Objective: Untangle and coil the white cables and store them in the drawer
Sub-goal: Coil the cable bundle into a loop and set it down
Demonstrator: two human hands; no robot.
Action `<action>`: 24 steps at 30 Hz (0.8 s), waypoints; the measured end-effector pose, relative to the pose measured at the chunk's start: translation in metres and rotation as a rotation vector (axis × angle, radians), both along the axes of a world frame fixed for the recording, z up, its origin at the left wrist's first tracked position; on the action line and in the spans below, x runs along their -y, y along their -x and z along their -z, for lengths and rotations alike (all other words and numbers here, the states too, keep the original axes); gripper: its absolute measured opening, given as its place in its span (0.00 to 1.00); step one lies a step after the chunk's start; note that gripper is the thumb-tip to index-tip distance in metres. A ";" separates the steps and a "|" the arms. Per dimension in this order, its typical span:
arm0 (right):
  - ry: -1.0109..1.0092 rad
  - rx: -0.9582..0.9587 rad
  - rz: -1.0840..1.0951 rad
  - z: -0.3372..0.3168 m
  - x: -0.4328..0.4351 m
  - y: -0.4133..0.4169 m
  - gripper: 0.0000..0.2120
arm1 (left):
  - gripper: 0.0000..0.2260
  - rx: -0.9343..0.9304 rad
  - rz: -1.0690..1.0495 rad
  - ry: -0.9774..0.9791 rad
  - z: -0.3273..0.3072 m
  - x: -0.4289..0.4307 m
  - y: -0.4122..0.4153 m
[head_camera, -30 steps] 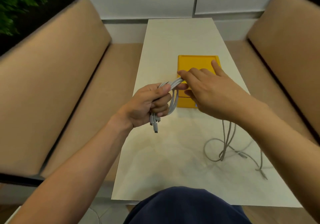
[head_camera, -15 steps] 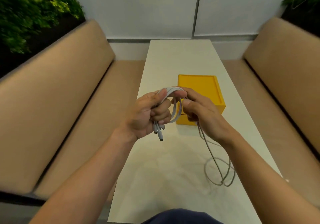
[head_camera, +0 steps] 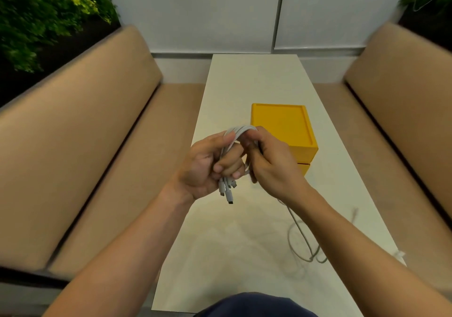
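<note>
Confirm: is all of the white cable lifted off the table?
No, a loose loop of white cable lies on the table beside the right forearm.

The yellow drawer box [head_camera: 281,125] stands mid-way along the tabletop [head_camera: 244,84], with bare strips either side and open surface behind it. The left hand [head_camera: 208,167] and right hand [head_camera: 274,167] hold the white cables [head_camera: 241,129] just before its front; slack loops [head_camera: 305,243] lie near right; benches [head_camera: 80,170] flank both long edges

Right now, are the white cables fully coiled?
Partly: coiled loops sit in the left hand, but a loose length trails onto the table.
</note>
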State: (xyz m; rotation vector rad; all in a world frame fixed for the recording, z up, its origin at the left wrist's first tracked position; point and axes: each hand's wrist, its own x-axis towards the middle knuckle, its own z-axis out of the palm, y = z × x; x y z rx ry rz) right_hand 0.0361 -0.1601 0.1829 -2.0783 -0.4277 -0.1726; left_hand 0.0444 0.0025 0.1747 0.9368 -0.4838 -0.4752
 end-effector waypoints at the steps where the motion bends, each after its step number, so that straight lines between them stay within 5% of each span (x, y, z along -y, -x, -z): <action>1: 0.025 0.007 0.027 0.001 0.000 0.000 0.09 | 0.18 0.007 0.002 -0.005 0.000 0.001 0.000; 8: 0.111 0.003 0.016 -0.003 0.004 -0.003 0.09 | 0.27 -0.036 -0.081 -0.092 -0.003 0.012 0.001; 15: 0.081 0.004 -0.028 -0.003 0.008 -0.002 0.17 | 0.21 -0.063 -0.060 -0.116 -0.006 0.012 0.001; 24: 0.281 0.121 0.015 -0.013 0.015 -0.004 0.11 | 0.19 -0.057 -0.110 -0.270 -0.011 0.000 -0.008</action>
